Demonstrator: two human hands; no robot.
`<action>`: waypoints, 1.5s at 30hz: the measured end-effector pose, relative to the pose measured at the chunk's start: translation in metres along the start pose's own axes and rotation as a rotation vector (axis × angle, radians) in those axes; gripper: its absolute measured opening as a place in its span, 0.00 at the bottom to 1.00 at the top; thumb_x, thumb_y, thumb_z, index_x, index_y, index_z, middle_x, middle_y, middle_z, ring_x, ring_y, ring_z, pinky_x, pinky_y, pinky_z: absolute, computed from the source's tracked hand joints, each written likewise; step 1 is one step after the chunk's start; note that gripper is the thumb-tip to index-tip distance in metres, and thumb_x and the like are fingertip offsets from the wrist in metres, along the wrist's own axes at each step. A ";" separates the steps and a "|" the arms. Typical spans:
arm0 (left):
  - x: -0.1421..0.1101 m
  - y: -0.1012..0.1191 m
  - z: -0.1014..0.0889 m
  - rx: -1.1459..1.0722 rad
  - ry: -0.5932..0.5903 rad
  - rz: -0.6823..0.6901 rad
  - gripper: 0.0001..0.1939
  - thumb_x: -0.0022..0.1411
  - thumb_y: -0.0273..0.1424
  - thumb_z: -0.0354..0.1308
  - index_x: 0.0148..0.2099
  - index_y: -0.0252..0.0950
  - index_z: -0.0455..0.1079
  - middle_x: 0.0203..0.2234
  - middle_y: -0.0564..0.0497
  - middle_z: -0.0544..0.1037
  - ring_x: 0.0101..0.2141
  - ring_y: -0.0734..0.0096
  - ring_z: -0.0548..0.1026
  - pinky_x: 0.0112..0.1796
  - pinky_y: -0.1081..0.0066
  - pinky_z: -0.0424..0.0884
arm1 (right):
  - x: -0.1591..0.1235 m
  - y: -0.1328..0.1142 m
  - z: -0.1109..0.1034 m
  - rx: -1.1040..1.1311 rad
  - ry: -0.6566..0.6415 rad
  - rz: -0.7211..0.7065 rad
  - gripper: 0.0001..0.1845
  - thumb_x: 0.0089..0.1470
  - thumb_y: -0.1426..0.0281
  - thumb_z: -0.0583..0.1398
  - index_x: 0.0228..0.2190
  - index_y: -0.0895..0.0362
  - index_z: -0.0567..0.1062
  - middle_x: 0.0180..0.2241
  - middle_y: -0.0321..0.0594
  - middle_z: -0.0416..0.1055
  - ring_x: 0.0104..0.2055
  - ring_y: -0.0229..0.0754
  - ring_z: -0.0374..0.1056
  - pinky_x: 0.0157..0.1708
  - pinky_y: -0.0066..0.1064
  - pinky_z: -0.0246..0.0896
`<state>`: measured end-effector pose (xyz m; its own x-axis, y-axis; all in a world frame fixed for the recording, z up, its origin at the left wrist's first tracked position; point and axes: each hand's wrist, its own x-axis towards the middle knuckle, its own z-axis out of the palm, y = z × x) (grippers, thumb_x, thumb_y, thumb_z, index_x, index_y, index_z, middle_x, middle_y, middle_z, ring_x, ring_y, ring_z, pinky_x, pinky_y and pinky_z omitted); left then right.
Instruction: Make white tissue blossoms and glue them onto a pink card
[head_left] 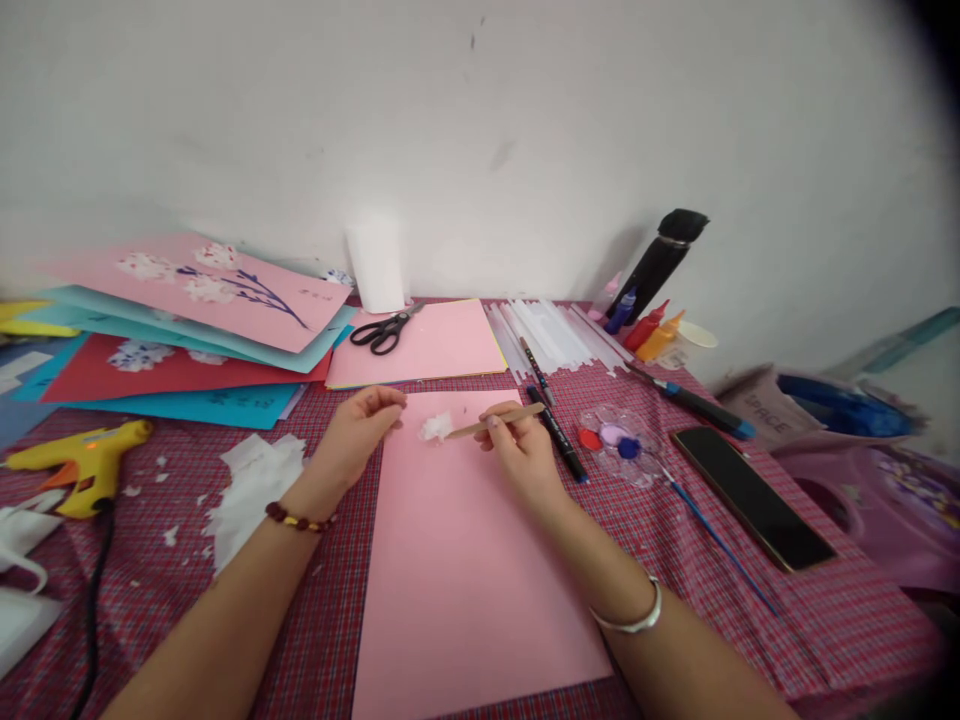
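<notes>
A pink sheet of paper (465, 560) lies lengthwise in front of me. Near its top is a small crumpled tuft of white tissue (435, 427). My right hand (521, 455) grips a flat wooden craft stick (499, 420), whose tip meets the tuft's right side. At the sheet's upper left edge, my left hand (364, 430) has its thumb and fingers pinched together; what they hold, if anything, is hidden. Torn white tissue (255, 490) lies beside my left forearm, with small scraps around it.
Finished flower cards (285, 300) are stacked at left, above a yellow glue gun (94, 465). Black scissors (386, 330) rest on more pink paper. On the right are glue sticks (551, 335), a marker (556, 435), a paint palette (619, 470), a paintbrush (720, 540) and a phone (754, 495).
</notes>
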<state>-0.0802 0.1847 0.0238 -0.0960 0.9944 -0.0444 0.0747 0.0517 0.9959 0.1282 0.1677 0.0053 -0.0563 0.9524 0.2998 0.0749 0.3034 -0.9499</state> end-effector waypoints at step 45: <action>-0.086 -0.012 -0.103 1.041 0.097 0.057 0.10 0.54 0.33 0.52 0.38 0.37 0.70 0.34 0.49 0.78 0.36 0.65 0.75 0.38 0.70 0.66 | 0.006 0.013 0.000 -0.173 -0.016 -0.024 0.13 0.56 0.62 0.53 0.34 0.58 0.71 0.26 0.39 0.71 0.25 0.38 0.67 0.28 0.31 0.63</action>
<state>-0.1747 0.0894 0.0240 -0.1413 0.9885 0.0534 0.8947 0.1045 0.4343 0.1290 0.1770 -0.0056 -0.0764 0.9445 0.3197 0.2435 0.3286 -0.9126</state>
